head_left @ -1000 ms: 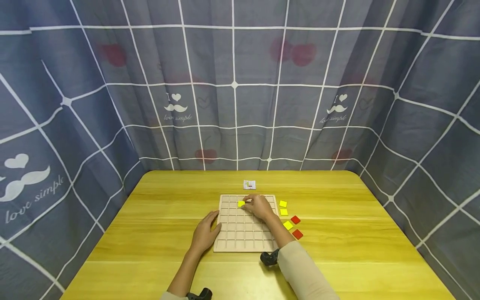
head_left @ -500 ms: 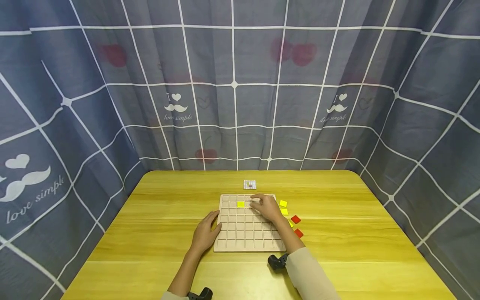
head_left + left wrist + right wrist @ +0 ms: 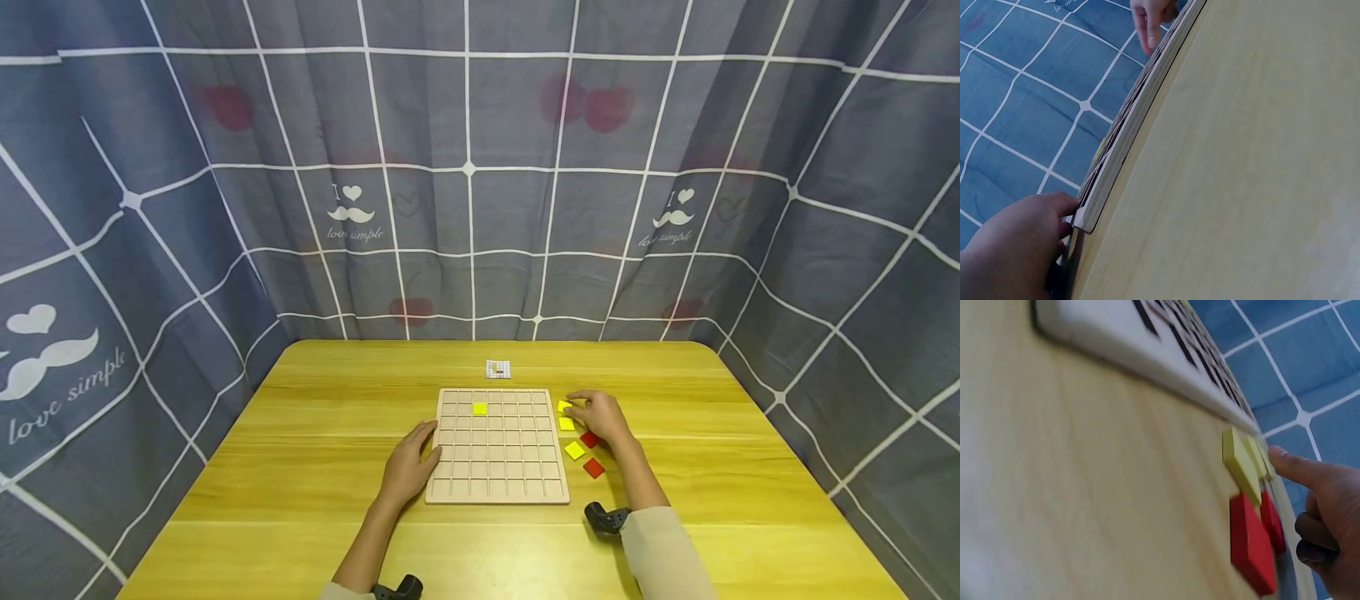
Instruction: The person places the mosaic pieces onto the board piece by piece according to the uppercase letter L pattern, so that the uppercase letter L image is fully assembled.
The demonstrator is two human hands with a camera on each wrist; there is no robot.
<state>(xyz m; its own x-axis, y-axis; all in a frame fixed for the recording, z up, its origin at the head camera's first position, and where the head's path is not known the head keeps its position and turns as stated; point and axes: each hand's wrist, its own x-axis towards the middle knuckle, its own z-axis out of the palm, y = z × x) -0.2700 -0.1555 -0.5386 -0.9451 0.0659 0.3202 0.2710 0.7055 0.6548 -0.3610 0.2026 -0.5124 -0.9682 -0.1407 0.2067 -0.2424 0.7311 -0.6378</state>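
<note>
A wooden grid board (image 3: 498, 496) lies on the table, with one yellow tile (image 3: 480, 408) in a cell of its upper part. My left hand (image 3: 407, 468) rests along the board's left edge, fingers and thumb touching the rim; in the left wrist view the fingertips meet the board's corner (image 3: 1088, 219). To the right of the board, my right hand (image 3: 603, 417) reaches over the farthest loose yellow tile (image 3: 564, 406), thumb and forefinger apart right at it. Beside that lie two more yellow tiles and two red tiles (image 3: 1252, 544), one of them partly under the hand.
A small card with a printed grid pattern (image 3: 498, 369) lies behind the board. Black devices (image 3: 606, 518) are worn on both wrists. A checked curtain (image 3: 510, 208) surrounds the wooden table (image 3: 300, 467) at the back and sides.
My right hand has left the yellow tile in its cell and moved right, off the board, to the loose yellow tiles. The left hand has stayed at the board's edge.
</note>
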